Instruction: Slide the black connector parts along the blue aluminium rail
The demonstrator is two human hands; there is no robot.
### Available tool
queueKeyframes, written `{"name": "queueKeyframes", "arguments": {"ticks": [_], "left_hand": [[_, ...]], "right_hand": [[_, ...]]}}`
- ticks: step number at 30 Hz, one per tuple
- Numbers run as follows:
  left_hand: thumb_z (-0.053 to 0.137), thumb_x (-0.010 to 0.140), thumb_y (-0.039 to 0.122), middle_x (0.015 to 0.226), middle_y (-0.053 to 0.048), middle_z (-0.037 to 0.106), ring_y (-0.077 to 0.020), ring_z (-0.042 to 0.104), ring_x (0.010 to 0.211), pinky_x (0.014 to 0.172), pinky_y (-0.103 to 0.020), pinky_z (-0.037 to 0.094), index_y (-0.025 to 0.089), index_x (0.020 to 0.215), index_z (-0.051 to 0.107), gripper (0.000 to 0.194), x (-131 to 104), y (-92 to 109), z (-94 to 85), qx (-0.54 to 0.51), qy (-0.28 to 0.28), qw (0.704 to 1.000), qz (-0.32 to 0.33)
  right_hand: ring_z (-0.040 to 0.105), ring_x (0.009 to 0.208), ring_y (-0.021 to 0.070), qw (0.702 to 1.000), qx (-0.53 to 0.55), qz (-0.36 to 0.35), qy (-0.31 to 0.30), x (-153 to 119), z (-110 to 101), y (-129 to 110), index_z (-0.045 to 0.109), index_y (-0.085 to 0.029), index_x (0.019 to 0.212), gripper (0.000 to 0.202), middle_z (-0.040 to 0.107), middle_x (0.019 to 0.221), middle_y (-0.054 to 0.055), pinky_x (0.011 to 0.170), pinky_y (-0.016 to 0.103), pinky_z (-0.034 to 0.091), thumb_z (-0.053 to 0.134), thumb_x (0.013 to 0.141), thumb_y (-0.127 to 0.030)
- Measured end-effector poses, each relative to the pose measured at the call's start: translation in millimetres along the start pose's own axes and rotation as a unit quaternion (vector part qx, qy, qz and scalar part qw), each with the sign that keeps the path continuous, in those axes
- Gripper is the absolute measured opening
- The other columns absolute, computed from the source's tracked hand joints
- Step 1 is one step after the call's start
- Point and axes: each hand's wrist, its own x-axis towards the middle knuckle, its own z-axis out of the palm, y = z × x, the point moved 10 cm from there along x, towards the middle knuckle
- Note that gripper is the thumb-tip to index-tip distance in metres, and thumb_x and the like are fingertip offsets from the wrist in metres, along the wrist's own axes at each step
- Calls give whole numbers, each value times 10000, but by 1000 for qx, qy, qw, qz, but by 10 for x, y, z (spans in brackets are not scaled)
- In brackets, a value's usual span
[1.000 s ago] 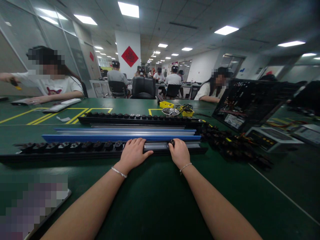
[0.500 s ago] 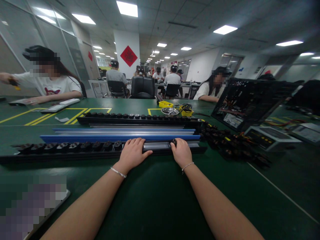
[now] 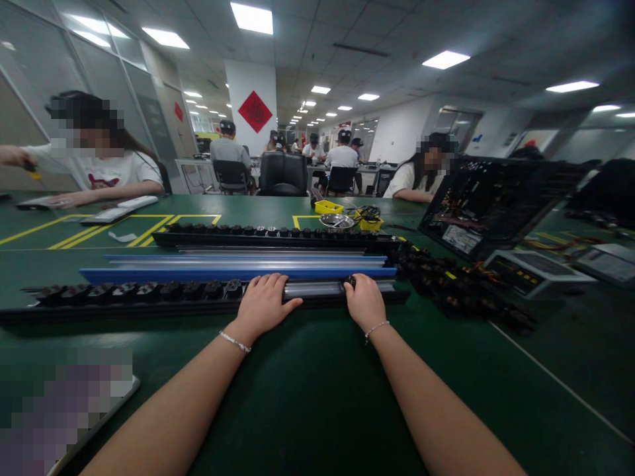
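A long black rail [image 3: 163,306] with a row of round black parts [image 3: 191,291] lies across the green table. My left hand [image 3: 264,304] rests over the rail beside the last part of the row, thumb stretched to the right. What lies under its fingers is hidden. Farther right, my right hand [image 3: 364,301] is closed around a small black part [image 3: 350,281] at the rail. Between the hands a bare, shiny stretch of the rail's channel shows. Just behind lie blue strips [image 3: 173,272].
Behind the strips is another black rail [image 3: 288,240] with parts. A heap of black parts [image 3: 461,284], a power supply [image 3: 538,271] and an open computer case [image 3: 496,205] are at the right. Yellow trays [image 3: 329,207] and a metal bowl [image 3: 337,221] stand behind. People sit across.
My right hand has shifted slightly to the right along the rail with the small black part. My left hand has stayed in place.
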Motion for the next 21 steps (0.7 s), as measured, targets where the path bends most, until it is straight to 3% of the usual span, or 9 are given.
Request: {"name": "queueKeyframes", "arguments": {"ticks": [21], "left_hand": [[271,817,655,1237,-120,550,-286,479,1136,987,-444,307,161,1233,490,683,4,-8,20,4,4,1000,7]], "right_hand": [[511,1024,231,999,-32,13,-13,40,-45,145,580,-92,1047,310,589,1093,148,912,318,344,408,873,-282]]}}
